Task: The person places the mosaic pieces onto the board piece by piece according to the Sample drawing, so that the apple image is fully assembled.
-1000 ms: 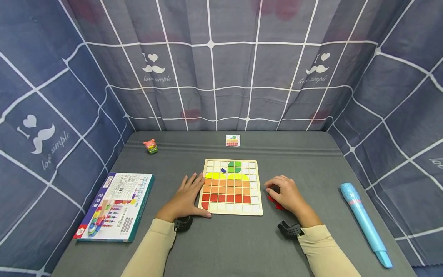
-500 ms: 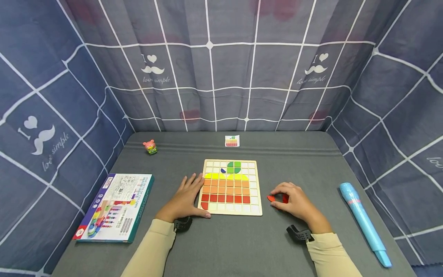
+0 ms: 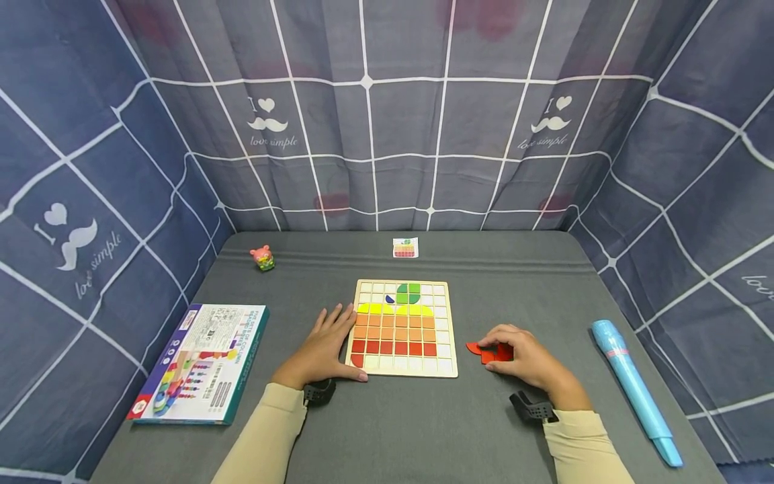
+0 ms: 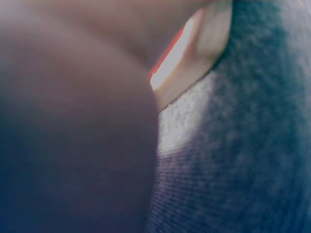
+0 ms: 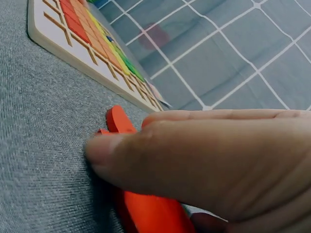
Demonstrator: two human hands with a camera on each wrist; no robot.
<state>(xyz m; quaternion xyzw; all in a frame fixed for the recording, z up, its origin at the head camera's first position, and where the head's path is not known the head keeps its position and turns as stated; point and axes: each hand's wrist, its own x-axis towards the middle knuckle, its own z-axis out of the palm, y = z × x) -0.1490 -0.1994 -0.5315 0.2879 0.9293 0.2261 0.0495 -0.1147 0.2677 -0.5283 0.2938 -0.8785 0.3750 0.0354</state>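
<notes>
My left hand (image 3: 326, 343) lies with spread fingers along the left edge of a square wooden grid board (image 3: 449, 359). Coloured tiles fill part of the board: green and blue at the top, then yellow, orange and red rows (image 3: 396, 348). Right of it, my right hand (image 3: 523, 359) curls its fingers and thumb around several flat red pieces (image 3: 486, 357). One red piece with a rounded edge (image 5: 119, 119) sticks out ahead of the thumb in the right wrist view. The palm side hides part of the pile. Blurred skin fills much of the left wrist view, beside the board's edge (image 4: 194, 63).
A small picture card (image 3: 406, 247) lies behind the board. At the back left stands a pink-and-green toy figure (image 3: 263, 257). A boxed set (image 3: 205, 363) lies at the left, and a long light-blue tube (image 3: 637, 390) at the right. Patterned cloth (image 3: 399, 121) encloses the table.
My right hand has moved right and slightly toward me, away from the board, its thumb and fingers parting so more red pieces show. The left hand and board have stayed put.
</notes>
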